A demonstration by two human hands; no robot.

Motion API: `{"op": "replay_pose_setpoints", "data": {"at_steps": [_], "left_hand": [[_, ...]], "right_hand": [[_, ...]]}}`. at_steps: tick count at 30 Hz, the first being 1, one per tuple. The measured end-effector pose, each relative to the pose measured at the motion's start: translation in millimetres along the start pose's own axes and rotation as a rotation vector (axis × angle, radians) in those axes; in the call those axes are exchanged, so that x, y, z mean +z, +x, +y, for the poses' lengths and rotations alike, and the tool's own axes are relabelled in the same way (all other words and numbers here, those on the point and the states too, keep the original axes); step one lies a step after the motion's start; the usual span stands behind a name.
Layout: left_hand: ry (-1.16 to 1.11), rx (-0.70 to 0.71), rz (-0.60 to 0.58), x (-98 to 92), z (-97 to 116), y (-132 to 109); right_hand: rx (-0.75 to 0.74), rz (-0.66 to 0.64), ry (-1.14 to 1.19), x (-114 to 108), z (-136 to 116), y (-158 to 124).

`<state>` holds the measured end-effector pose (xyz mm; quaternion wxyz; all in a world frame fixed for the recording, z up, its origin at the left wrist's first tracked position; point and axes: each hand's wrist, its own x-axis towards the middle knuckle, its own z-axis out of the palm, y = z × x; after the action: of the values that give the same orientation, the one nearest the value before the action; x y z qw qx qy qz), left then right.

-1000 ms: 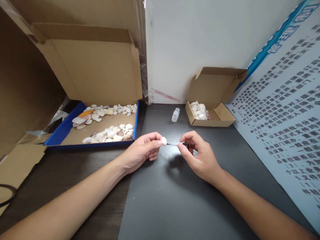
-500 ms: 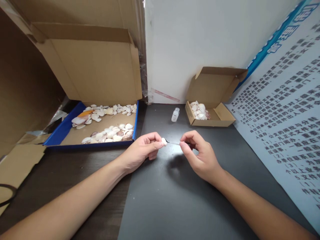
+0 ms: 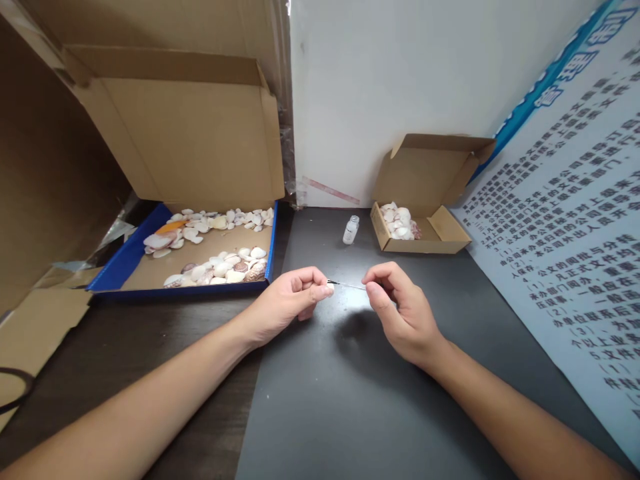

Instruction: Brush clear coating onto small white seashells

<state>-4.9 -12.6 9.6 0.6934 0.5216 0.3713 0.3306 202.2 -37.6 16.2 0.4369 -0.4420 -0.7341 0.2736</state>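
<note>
My left hand (image 3: 290, 300) is closed in a pinch on a small white shell (image 3: 330, 288), held just above the dark table (image 3: 350, 400). My right hand (image 3: 397, 303) is closed on a thin brush applicator (image 3: 347, 285) whose tip touches the shell. A small clear glass bottle (image 3: 351, 229) stands uncapped behind the hands. On the left, a large open box with a blue rim (image 3: 130, 257) holds several shells (image 3: 220, 267). A small open cardboard box (image 3: 435, 227) at the back right holds several more shells (image 3: 397, 221).
A white wall rises behind the table. A large printed board (image 3: 570, 233) with blue and black text leans along the right side. Cardboard sheets (image 3: 45, 173) stand at the left, and a black loop (image 3: 15, 390) lies at the left edge.
My left hand has turned the shell so less of it shows. The right hand has rolled slightly, hiding the applicator's dark cap, and the brush tip has shifted a little higher on the shell.
</note>
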Motion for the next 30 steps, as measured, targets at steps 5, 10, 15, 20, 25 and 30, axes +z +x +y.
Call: {"op": "replay_pose_setpoints", "data": {"at_steps": [5,10,15,20,25,30], "left_hand": [[0.005,0.022,-0.021,0.2,-1.7,-0.9],[0.059,0.037,-0.023,1.3,-1.1,-1.6],[0.137,0.045,0.003,2.4,1.3,-2.7],[0.198,0.058,0.026,3.0,3.0,-3.6],[0.232,0.072,0.020,2.3,2.7,-3.4],[0.225,0.069,0.027,2.9,3.3,-3.1]], "right_hand": [[0.013,0.001,0.000,0.1,-0.4,0.1],[0.015,0.024,0.006,0.2,0.2,0.6],[0.004,0.005,0.000,-0.2,0.1,-1.0],[0.033,-0.001,-0.029,-0.6,-0.5,-1.5],[0.013,0.006,-0.001,0.0,0.1,0.1],[0.042,-0.047,-0.026,0.1,-0.2,-0.6]]}}
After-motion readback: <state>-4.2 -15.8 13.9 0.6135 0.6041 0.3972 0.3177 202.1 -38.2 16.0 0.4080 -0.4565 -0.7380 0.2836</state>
